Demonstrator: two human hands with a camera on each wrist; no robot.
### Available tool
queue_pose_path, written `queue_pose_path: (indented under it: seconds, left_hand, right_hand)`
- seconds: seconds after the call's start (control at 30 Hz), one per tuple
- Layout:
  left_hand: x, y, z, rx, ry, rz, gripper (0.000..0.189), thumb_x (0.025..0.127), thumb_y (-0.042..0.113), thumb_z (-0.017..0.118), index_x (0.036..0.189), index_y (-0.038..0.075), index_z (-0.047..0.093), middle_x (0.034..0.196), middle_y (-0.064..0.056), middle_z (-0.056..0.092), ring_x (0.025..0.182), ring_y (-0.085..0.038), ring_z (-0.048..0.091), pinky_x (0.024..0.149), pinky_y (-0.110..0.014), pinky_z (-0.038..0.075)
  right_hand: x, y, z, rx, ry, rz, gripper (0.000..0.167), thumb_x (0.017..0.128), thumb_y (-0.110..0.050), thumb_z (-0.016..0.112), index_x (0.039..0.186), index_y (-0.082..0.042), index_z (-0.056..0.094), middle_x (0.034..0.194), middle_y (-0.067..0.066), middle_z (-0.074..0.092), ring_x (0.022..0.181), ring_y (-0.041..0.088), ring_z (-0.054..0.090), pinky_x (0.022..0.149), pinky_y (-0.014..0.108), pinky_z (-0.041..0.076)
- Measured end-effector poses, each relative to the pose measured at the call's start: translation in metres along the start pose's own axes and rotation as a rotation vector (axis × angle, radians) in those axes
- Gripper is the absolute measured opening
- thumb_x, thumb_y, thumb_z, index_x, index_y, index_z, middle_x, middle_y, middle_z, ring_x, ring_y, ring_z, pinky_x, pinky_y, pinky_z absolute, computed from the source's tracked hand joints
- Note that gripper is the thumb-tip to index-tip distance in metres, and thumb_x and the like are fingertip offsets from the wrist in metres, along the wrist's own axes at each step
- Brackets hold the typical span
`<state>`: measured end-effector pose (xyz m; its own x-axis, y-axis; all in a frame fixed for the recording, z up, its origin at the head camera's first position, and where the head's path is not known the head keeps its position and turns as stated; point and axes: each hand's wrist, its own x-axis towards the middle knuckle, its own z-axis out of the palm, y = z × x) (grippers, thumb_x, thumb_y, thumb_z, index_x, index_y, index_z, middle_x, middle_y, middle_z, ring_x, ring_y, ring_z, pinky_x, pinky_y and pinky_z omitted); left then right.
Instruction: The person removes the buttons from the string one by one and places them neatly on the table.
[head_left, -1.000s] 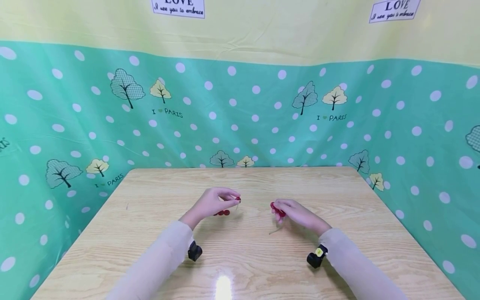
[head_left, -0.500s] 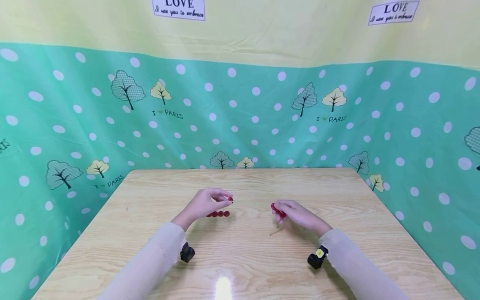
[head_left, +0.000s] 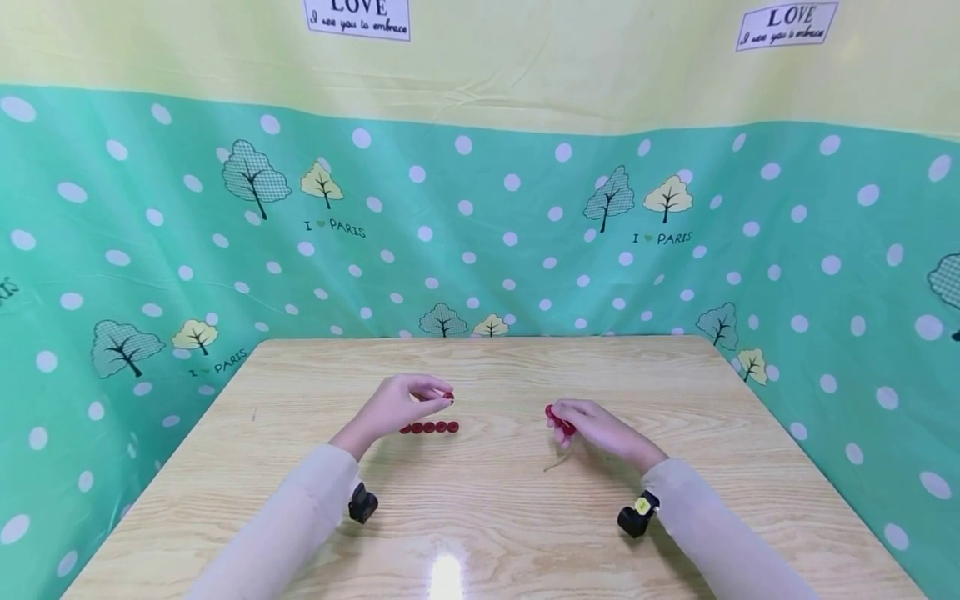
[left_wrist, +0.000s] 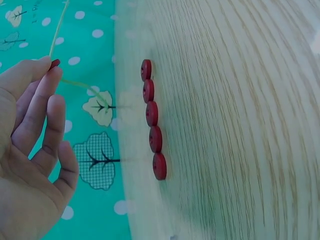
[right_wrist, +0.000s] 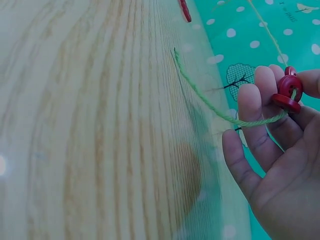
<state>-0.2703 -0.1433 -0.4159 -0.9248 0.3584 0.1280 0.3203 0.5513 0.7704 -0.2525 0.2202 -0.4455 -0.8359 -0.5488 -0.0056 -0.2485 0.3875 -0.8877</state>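
Note:
My left hand pinches a small red button between thumb and fingertips, raised above the table. A thin green string runs from that button, one end hanging and another stretch leading up toward the right side. Red buttons threaded on the same green string sit between the thumb and fingers of my right hand. The string's tail droops below that hand toward the table. Nearest to my left hand, a straight row of several red buttons lies on the wood.
A light wood-grain table spreads under both hands. Behind and along its sides hangs a green polka-dot cloth. Each wrist wears a small black camera, the left camera close over the tabletop.
My left hand has moved left, away from the right one, with the pinched button. More of the row on the table now shows. The right hand has barely moved.

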Motion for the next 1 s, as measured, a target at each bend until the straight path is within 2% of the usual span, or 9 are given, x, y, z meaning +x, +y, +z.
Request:
queue_pose_path:
  seconds: [0.2, 0.73, 1.0]
  left_hand:
    - [-0.002, -0.005, -0.006, 0.012, -0.002, 0.004, 0.033, 0.091, 0.033, 0.076, 0.118, 0.013, 0.074, 0.094, 0.007, 0.073, 0.089, -0.016, 0.064, 0.074, -0.035, 0.053]
    - [-0.011, -0.026, -0.024, 0.057, 0.036, -0.039, 0.032, 0.091, 0.034, 0.076, 0.117, 0.016, 0.074, 0.093, 0.008, 0.073, 0.088, -0.014, 0.064, 0.078, -0.036, 0.052]
    - [-0.018, -0.031, -0.030, 0.079, 0.051, -0.042, 0.031, 0.092, 0.032, 0.074, 0.117, 0.012, 0.074, 0.093, 0.006, 0.074, 0.088, -0.014, 0.066, 0.077, -0.035, 0.051]
  right_hand:
    - [0.000, 0.000, 0.000, 0.009, 0.002, -0.003, 0.044, 0.111, -0.028, 0.034, 0.110, 0.010, 0.057, 0.084, 0.009, 0.060, 0.081, 0.033, 0.062, 0.082, 0.034, 0.050]
    - [-0.001, 0.000, 0.000, 0.010, 0.000, 0.007, 0.044, 0.111, -0.028, 0.034, 0.110, 0.010, 0.057, 0.085, 0.013, 0.060, 0.081, 0.030, 0.061, 0.083, 0.035, 0.049]
    - [0.001, 0.002, 0.000, -0.013, 0.015, 0.014, 0.042, 0.111, -0.027, 0.036, 0.108, 0.008, 0.058, 0.086, 0.015, 0.061, 0.080, 0.025, 0.061, 0.081, 0.034, 0.050]
